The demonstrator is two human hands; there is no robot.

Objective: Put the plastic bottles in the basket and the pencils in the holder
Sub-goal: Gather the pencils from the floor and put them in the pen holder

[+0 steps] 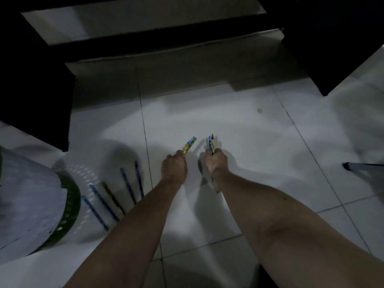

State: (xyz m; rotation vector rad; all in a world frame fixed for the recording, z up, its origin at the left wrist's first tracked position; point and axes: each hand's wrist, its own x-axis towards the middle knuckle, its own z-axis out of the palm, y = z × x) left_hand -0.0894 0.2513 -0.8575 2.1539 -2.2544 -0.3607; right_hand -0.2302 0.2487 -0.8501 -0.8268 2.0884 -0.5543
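Observation:
My left hand (pixel 174 166) is closed around a yellow and blue pencil (pixel 190 144) whose end sticks out past the fist. My right hand (pixel 216 162) grips blue and yellow pencils (pixel 211 143), their lower ends showing below the wrist. Both fists hover side by side above the pale tiled floor. Several more pencils (pixel 126 186) lie fanned out on the floor left of my left forearm, mostly blue, one yellow (pixel 112 196). A green perforated basket (pixel 71 201) sits at the lower left, mostly covered by a pale sheet. No bottles or holder can be made out.
Dark furniture (pixel 35 90) blocks the upper left and a dark beam (pixel 166 36) runs across the top. Another dark block (pixel 332 48) fills the upper right. A thin dark object (pixel 361 166) pokes in from the right edge. The scene is dim.

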